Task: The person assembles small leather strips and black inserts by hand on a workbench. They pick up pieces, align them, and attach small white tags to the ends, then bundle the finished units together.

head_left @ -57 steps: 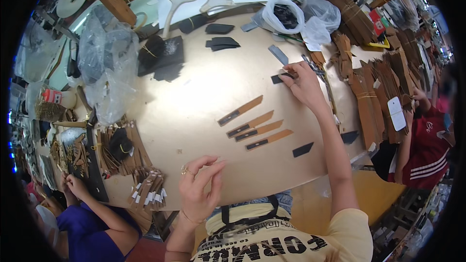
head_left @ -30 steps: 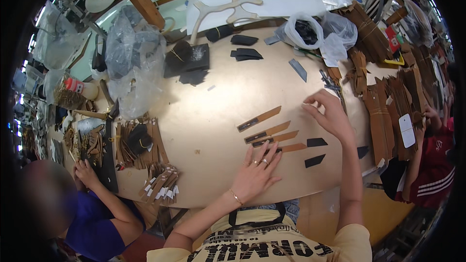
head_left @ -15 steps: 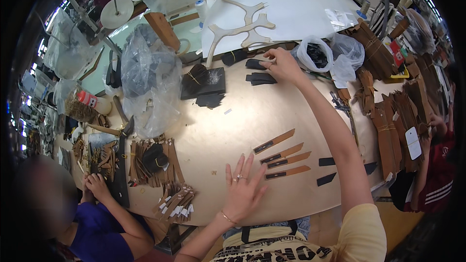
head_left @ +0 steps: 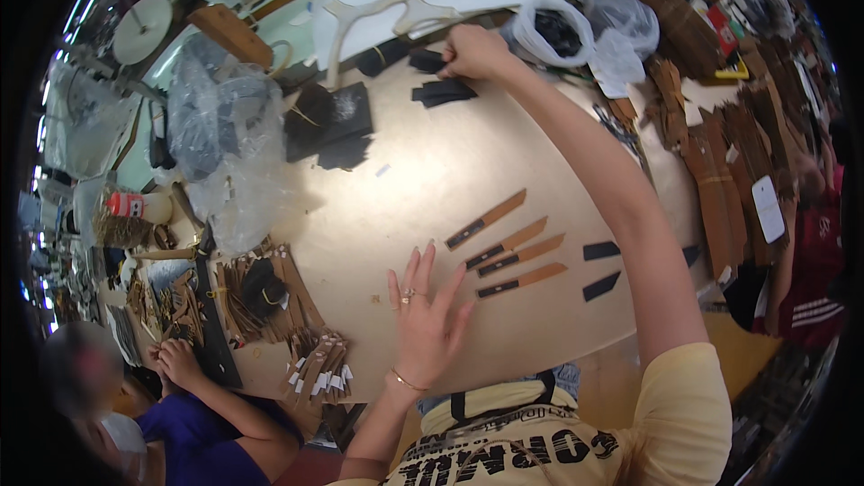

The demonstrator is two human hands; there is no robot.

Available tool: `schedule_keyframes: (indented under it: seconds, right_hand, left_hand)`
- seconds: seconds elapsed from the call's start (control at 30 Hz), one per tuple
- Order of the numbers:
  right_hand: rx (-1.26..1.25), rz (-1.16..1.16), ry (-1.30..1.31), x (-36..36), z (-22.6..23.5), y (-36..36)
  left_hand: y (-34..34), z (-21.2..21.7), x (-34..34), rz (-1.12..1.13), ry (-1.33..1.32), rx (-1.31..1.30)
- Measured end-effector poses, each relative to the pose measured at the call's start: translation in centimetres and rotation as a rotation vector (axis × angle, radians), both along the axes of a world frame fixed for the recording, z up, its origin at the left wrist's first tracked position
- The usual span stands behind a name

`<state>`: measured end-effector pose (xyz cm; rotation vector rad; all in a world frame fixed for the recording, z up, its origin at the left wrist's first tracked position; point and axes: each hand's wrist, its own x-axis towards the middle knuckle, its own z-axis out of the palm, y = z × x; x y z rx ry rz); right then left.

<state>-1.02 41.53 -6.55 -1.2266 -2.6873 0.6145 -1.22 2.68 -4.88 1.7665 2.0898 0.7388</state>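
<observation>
four tan strips (head_left: 508, 250) laid on desk (head_left: 405, 180); right hand (head_left: 472, 49) grip pinching black pieces (head_left: 441, 90), more unplaced; left hand (head_left: 427, 319) spread flat.

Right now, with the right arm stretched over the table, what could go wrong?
1. The right hand reaches far for the black pieces; the forearm crosses above the four brown strips and could sweep them out of line when it comes back.
2. The left hand lies flat beside the lowest strip; a small slide could nudge it.
3. Two black pieces lie near the table edge under the arm and might get knocked off.
</observation>
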Motion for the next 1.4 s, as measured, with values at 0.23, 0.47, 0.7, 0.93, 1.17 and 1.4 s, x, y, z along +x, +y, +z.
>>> schedule_keyframes:
  seconds: [0.23,0.47,0.7,0.93,1.17,1.4]
  right_hand:
    - [0.186,0.275,0.311,5.3,4.7,-3.8]
    - [-0.527,0.385,0.433,19.6,8.4,-15.0]
    - [-0.281,-0.009,0.493,24.8,5.5,-20.9]
    - [-0.012,0.033,0.503,25.3,4.3,-22.1]
    - [-0.041,0.112,0.552,25.3,3.3,-21.7]
    - [0.430,0.301,0.469,26.0,2.5,-22.6]
  left_hand:
    - [0.0,1.6,-0.3,0.052,-0.221,0.091]
    - [4.7,2.2,3.2,0.070,-1.252,0.031]
    - [7.4,1.7,7.2,-0.006,-1.494,-0.213]
    - [7.2,1.7,8.0,0.089,-1.540,-0.149]
    - [7.1,0.5,6.6,0.111,-1.776,-0.315]
    - [7.1,0.2,6.1,0.241,-2.074,-0.472]
